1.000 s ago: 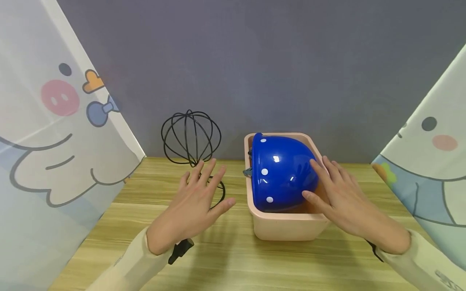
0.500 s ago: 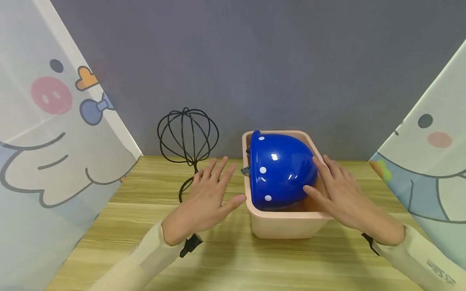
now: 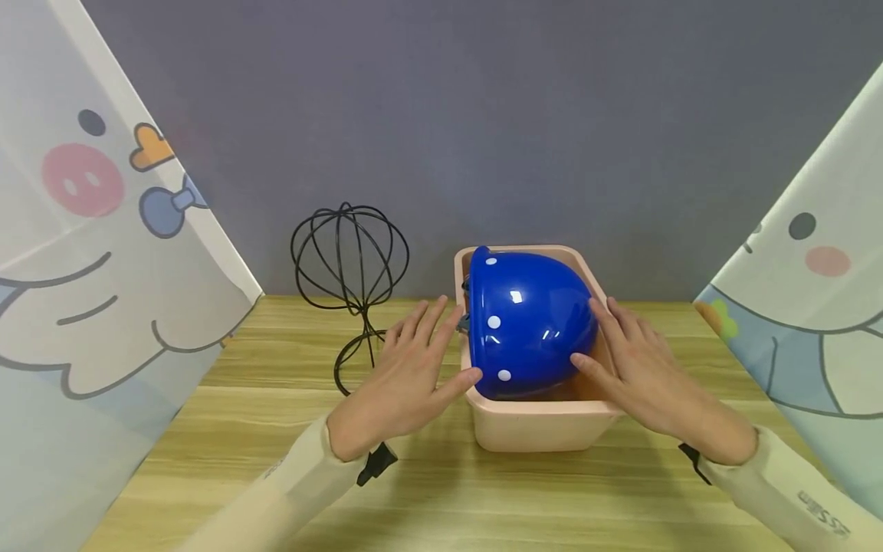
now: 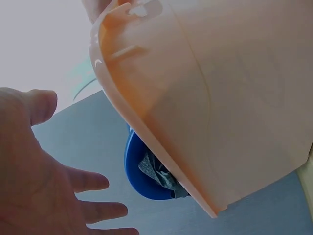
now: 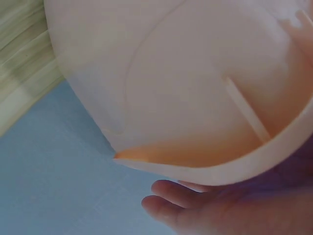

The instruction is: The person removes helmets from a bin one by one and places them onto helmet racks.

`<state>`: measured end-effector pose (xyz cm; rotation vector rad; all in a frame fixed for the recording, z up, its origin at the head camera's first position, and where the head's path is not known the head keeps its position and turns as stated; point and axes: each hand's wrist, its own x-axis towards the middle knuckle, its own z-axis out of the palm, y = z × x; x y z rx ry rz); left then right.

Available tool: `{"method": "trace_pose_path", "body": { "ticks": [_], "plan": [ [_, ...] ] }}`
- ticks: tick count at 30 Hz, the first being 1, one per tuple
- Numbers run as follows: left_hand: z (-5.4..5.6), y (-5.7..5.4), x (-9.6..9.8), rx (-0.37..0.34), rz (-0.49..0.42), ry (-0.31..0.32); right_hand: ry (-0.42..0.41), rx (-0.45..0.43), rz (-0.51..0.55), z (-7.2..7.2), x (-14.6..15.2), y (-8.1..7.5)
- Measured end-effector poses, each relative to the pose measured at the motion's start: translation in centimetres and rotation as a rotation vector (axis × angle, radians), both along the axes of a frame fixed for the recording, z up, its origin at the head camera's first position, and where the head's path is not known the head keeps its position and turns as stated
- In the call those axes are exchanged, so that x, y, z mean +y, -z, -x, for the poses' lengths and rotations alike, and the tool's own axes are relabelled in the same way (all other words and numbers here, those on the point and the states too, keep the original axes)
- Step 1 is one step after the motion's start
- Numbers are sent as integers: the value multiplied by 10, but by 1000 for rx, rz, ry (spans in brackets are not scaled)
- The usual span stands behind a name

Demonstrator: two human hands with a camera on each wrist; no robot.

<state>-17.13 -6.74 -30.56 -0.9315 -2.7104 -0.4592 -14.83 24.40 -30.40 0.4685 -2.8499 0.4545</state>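
Observation:
A glossy blue helmet point(image 3: 534, 322) with white dots lies on its side in a pale pink plastic bin point(image 3: 545, 425). Its opening faces left, and a dark grey strap point(image 4: 159, 174) shows inside it in the left wrist view. My left hand point(image 3: 407, 376), fingers spread and fairly straight, is beside the bin's left rim, with the thumb tip at the helmet's lower edge in the head view. On the other side, my right hand point(image 3: 645, 368) reaches over the right rim, its thumb and forefinger tips right at the helmet's rounded crown. Neither hand's fingers are curled round anything.
Left of the bin stands a black wire stand point(image 3: 352, 261) with a round cage top and a ring base, partly hidden by my left hand. A grey wall point(image 3: 441, 138) rises behind the wooden table point(image 3: 262, 429). Cartoon-printed panels point(image 3: 103, 291) flank both sides.
My left hand has moved right, from in front of the wire stand to the bin's left rim. The right hand stays by the helmet's crown. The head view has shifted slightly.

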Motion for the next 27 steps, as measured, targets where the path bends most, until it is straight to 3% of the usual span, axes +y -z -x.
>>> {"method": "trace_pose_path", "body": {
  "ticks": [8,16,21,27],
  "plan": [
    [7,0,6,-7,-44,24,0,-5,9,2,1,2],
    [19,9,16,-28,-138,60,16,-30,7,10,7,4],
    [27,14,25,-20,-177,84,47,-57,-3,15,9,4],
    [31,16,33,20,-218,77,26,-70,1,21,9,5]
  ]
}}
